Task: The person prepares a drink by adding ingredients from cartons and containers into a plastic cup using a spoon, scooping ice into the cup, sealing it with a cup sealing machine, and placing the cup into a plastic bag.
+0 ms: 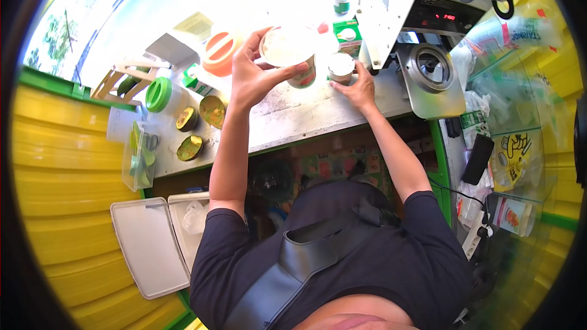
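My left hand (252,79) is closed around a large cup-shaped tub (286,49), thumb across its front and fingers behind. The tub is raised above the counter, with a bright white round top and a printed side; glare hides whether it is lidded. To its right, my right hand (358,90) is wrapped around a small cup (341,64) with a whitish top, low over the counter. A green and white carton (348,36) stands just behind the small cup. The two containers are apart.
Avocado halves (190,147) lie at the counter's (269,128) left front. Behind them are a green-lidded jar (159,94) and an orange-lidded container (221,49). A metal machine with a round opening (431,68) stands at right. A clear bin (140,162) holds utensils.
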Available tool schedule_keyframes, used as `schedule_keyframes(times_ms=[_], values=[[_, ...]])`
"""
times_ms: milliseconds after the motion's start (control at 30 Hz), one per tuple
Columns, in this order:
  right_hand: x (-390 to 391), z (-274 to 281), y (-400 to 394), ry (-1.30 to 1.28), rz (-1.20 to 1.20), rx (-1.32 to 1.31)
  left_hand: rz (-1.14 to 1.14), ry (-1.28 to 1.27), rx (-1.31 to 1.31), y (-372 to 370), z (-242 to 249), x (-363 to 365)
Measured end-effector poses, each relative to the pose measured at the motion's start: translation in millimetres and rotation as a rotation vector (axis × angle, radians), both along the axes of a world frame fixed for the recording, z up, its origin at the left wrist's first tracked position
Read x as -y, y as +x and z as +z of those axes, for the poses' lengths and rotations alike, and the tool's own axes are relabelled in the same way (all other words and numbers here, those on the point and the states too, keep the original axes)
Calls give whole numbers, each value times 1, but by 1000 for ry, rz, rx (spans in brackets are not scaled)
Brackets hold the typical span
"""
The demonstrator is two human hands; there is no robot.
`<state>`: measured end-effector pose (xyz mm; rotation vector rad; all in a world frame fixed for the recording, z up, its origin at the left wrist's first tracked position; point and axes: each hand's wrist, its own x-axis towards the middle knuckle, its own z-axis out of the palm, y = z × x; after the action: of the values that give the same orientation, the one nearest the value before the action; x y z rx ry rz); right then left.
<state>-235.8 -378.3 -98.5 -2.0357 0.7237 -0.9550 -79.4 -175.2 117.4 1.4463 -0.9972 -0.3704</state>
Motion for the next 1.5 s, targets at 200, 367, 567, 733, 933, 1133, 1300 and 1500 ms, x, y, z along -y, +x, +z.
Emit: schedule_keyframes(times_ms=[200,367,567,733,933,1133,1300,1500], values=[[-7,-7,-30,-122,-12,-85,-177,-43,-32,-53,34,63],[-21,15,-116,-148,72,-122,-266,-114,-83,-112,28,132],[13,13,-189,3,-83,-116,-277,-153,-52,-170,19,201],[68,-18,-211,-179,-190,90,-224,-136,40,-189,-10,235],[125,-12,-196,-55,-213,170,-121,79,100,-195,-52,245],[140,-18,-194,-105,-216,124,-93,136,243,-189,-67,241],[135,-25,-192,-140,-217,97,-96,206,449,-179,-59,219],[134,-38,-183,-255,-229,66,64,-135,211,-153,64,179]])
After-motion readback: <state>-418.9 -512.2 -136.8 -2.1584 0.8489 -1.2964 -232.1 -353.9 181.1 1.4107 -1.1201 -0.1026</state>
